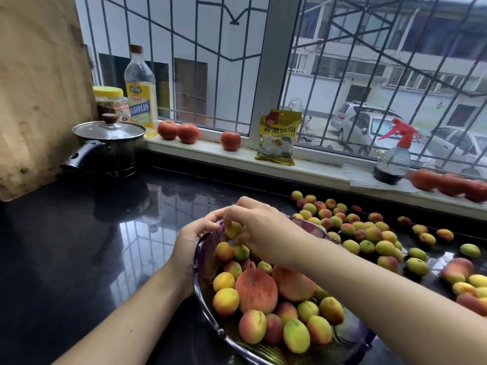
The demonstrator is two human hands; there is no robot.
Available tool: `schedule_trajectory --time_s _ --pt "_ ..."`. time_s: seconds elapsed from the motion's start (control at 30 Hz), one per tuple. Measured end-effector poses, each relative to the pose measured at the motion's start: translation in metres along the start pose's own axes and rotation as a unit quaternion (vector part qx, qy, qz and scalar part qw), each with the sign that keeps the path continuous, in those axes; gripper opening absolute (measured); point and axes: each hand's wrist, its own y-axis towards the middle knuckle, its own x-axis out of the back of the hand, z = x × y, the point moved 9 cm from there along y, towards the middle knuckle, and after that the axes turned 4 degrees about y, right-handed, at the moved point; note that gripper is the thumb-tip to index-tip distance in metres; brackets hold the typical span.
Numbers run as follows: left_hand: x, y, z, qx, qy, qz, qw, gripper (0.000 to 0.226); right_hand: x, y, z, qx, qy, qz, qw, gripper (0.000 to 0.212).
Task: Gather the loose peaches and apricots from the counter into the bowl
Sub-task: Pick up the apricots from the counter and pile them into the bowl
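Two bare forearms, no sleeves, unadorned hands.

Yellow packet point(278, 137) on far sill: "食用碱面" legible. Bottle point(140, 88) label, far left: "料酒" legible; remaining print too small.

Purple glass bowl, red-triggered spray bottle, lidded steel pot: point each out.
Purple glass bowl point(196, 262): head view, left rim.
Red-triggered spray bottle point(392, 162): head view, clear body.
Lidded steel pot point(118, 154): head view, side wall.
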Motion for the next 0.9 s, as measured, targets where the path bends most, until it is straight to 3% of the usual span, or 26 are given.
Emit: schedule_trajectory --time_s 0.2,0.4,0.5,0.6,0.63,0.73,0.9 --pt "0.002 0.001 0.000 0.005 0.007 -0.015 1.000 0.056 -0.006 -0.008 0.001 0.028 -0.033 0.020 0.999 0.050" --pt "0.006 -0.002 0.000 0.012 0.027 -0.051 0.998 0.062 0.004 -0.009 0.002 0.032 -0.023 0.012 0.999 0.036" --pt "0.009 -0.001 0.001 0.018 0.043 -0.058 0.997 0.061 0.045 -0.025 -0.033 -0.007 0.037 -0.099 0.994 0.035" --pt "0.010 -0.001 0.000 0.017 0.056 -0.058 0.997 0.061 0.082 -0.061 -0.126 -0.179 0.035 -0.245 0.952 0.031" --pt "0.009 -0.001 0.000 0.018 0.058 -0.055 0.997 0.061 0.082 -0.074 -0.155 -0.239 0.009 -0.242 0.940 0.031" --pt "0.009 0.000 0.001 0.022 0.059 -0.047 0.997 0.061 0.055 -0.104 -0.219 -0.351 -0.046 -0.139 0.925 0.032" --pt "0.007 0.000 0.001 0.023 0.060 -0.040 0.997 0.060 0.027 -0.105 -0.231 -0.317 -0.085 -0.034 0.944 0.050"
